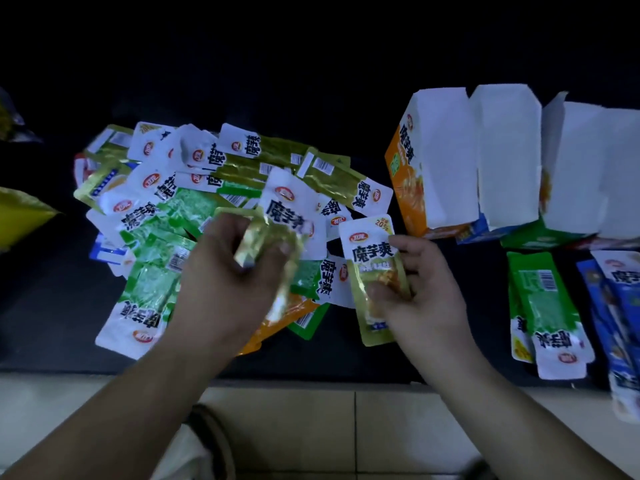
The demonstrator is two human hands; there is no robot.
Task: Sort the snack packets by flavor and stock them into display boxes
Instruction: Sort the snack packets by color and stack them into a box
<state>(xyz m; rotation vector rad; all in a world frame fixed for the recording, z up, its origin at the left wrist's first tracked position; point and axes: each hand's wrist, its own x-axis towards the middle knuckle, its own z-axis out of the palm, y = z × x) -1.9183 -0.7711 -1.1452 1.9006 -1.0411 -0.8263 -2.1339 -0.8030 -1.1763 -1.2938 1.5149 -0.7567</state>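
Note:
A loose pile of snack packets (214, 188) in gold, green, orange and blue covers the dark table. Over the pile's near side my left hand (225, 282) grips a gold packet (263, 237), which is blurred. To its right my right hand (422, 289) pinches an upright gold packet (372, 271) by its lower part, face up. Three open display boxes stand at the back right: an orange box (408, 181), a blue box (485, 230) and a green box (540, 237), their white flaps raised.
Sorted green packets (547, 306) and blue packets (620, 306) lie in front of the boxes at the right. Yellow bags (20, 216) sit at the left edge. The table's front edge (311, 379) runs just below my wrists, with tiled floor beneath.

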